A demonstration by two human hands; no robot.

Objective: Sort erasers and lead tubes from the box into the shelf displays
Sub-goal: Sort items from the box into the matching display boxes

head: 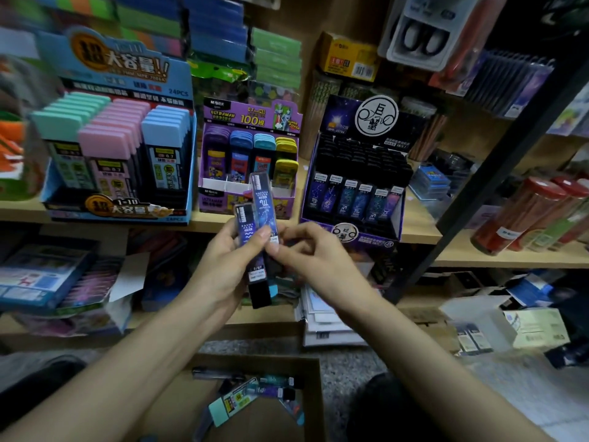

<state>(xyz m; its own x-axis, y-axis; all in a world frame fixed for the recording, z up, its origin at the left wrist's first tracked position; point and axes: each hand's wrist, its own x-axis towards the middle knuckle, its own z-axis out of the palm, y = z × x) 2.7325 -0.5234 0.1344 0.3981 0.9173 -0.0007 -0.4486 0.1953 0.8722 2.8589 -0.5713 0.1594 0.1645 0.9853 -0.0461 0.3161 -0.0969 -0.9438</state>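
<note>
My left hand [224, 266] grips a small bunch of dark blue lead tubes [255, 250] upright in front of the shelf. My right hand [314, 260] pinches one of them, a taller tube with a constellation print [264, 202], near its lower part. Behind stand three displays on the wooden shelf: a blue one with teal, pink and blue-capped tubes [118, 148], a purple Ultraman one [251, 161], and a dark constellation one [357, 177]. Below me lies the open cardboard box [314, 393] holding several loose tubes [255, 397].
Red-capped cylinders [535, 215] lie on the shelf at right beyond a black diagonal post [497, 173]. Stacked packets and papers [322, 317] fill the lower shelf. White and cream boxes [510, 327] sit on the floor at right.
</note>
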